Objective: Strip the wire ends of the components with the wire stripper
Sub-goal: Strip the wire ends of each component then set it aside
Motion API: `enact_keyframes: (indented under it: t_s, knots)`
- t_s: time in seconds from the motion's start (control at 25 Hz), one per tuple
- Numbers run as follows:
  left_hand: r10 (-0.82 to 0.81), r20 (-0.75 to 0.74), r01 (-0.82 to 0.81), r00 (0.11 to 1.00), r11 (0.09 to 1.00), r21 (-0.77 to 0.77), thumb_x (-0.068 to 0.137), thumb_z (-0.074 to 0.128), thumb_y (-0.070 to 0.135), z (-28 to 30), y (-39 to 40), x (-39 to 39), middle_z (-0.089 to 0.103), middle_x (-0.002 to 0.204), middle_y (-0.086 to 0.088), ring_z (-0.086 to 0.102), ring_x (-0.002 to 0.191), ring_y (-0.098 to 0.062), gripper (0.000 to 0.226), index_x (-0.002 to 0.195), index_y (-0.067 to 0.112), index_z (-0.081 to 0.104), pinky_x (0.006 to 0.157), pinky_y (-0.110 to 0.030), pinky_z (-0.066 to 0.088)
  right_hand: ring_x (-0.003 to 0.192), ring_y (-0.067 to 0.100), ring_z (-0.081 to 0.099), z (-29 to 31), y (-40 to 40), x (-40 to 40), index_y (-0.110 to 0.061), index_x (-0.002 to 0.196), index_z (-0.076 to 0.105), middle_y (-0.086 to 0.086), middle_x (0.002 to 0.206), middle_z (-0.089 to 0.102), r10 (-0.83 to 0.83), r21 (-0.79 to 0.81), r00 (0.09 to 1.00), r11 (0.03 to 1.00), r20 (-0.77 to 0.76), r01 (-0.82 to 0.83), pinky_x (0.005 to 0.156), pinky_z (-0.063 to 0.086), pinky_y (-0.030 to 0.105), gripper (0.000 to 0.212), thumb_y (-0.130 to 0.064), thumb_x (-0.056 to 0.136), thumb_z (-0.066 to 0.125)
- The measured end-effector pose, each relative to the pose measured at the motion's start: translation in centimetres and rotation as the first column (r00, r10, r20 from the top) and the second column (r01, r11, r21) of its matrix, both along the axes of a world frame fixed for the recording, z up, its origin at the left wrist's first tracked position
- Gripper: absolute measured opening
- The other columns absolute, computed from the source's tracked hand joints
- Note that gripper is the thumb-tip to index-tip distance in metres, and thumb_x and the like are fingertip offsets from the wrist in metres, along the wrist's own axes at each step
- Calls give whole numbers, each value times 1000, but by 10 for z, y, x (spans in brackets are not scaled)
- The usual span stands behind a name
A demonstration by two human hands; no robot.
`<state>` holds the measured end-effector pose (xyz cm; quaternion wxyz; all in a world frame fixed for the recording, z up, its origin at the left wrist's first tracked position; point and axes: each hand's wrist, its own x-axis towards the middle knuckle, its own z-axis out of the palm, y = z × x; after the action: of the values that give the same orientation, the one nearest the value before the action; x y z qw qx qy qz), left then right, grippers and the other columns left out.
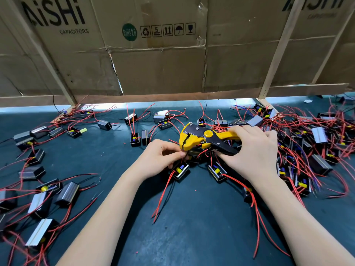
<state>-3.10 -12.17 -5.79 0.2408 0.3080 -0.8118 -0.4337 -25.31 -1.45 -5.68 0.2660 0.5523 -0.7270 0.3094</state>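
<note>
Stripper: yellow-and-black wire stripper above the mat, mid-scene.
Right hand: right hand wrapped round its handles, hiding their ends.
Left hand: left hand pinches a red wire at the stripper's head; wire tip hidden.
Component: black component just below the left hand.
Edges: component piles cut off left and right.

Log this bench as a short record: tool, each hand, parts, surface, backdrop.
tool: yellow and black wire stripper, head pointing left
right hand: grips the stripper's handles
left hand: pinches a wire at the stripper's head
parts: small black components with red wires, scattered left, piled right
surface: dark green mat
backdrop: cardboard boxes behind wooden slats
</note>
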Motion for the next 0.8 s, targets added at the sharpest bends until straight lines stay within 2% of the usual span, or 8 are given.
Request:
enact_keyframes:
  t_s: [0.2, 0.32, 0.44, 0.52, 0.6, 0.64, 0.72, 0.8]
  knots:
    - [19, -8, -19, 1000, 1000, 5, 94, 64, 18, 0, 0, 0, 52, 48, 12, 46, 47, -4, 16, 87, 11, 76, 48, -9, 34, 68, 27, 63, 3, 2, 3, -19, 78, 69, -2, 70, 67, 12, -25, 999, 1000, 33, -11, 71, 28, 36, 39, -54, 60, 69]
    - [36, -6, -36, 999, 999, 9, 94, 65, 19, 0, -1, 0, 53, 49, 13, 47, 48, -4, 16, 87, 9, 75, 49, -10, 34, 54, 31, 58, 3, 3, 6, -15, 68, 69, 2, 60, 65, 10, -98, 999, 995, 49, -5, 63, 40, 34, 40, -55, 63, 67]
    - [28, -13, -28, 1000, 1000, 10, 94, 65, 16, 2, 1, -1, 59, 55, 11, 52, 53, -6, 14, 90, 7, 75, 55, -11, 38, 79, 33, 61, 1, 2, 4, -14, 92, 72, 5, 85, 68, -18, -106, 998, 994, 61, 24, 70, 40, 38, 48, -54, 67, 68]
    - [-32, -92, 40, 995, 996, 79, 95, 61, 8, 4, 7, -5, 72, 80, 1, 66, 71, -9, 13, 102, 8, 72, 67, -15, 47, 94, 35, 58, 0, 0, -2, -12, 106, 69, 9, 99, 65, -46, -110, 996, 992, 75, 54, 76, 37, 41, 56, -54, 68, 68]
    - [-89, -180, 118, 980, 981, 155, 96, 56, -1, 4, 12, -9, 70, 111, -7, 71, 99, -16, 31, 122, 14, 60, 86, -20, 52, 100, 35, 56, -1, 0, -8, -13, 109, 67, 9, 104, 64, -72, -109, 991, 990, 113, 84, 78, 37, 42, 58, -54, 68, 70]
    - [-98, -177, 121, 979, 985, 120, 96, 56, -2, 5, 10, -8, 67, 119, -6, 68, 107, -17, 37, 128, 16, 56, 93, -22, 51, 100, 35, 56, -1, 0, -10, -14, 110, 67, 9, 105, 64, -83, -102, 989, 990, 124, 96, 78, 37, 42, 58, -54, 69, 72]
    - [-26, -184, 28, 983, 1000, 8, 94, 58, -2, 9, 0, -1, 68, 119, -4, 66, 109, -14, 37, 126, 17, 59, 98, -22, 48, 100, 35, 55, -3, 0, -13, -15, 110, 67, 9, 106, 64, -99, -88, 987, 990, 128, 110, 78, 36, 42, 58, -51, 68, 80]
    - [240, -307, -263, 921, 964, -37, 91, 59, -5, 14, -16, 14, 72, 107, -2, 66, 99, -9, 31, 114, 15, 66, 94, -22, 47, 100, 35, 55, -4, 0, -13, -15, 110, 67, 9, 105, 64, -99, -82, 987, 990, 128, 110, 78, 35, 42, 57, -48, 67, 83]
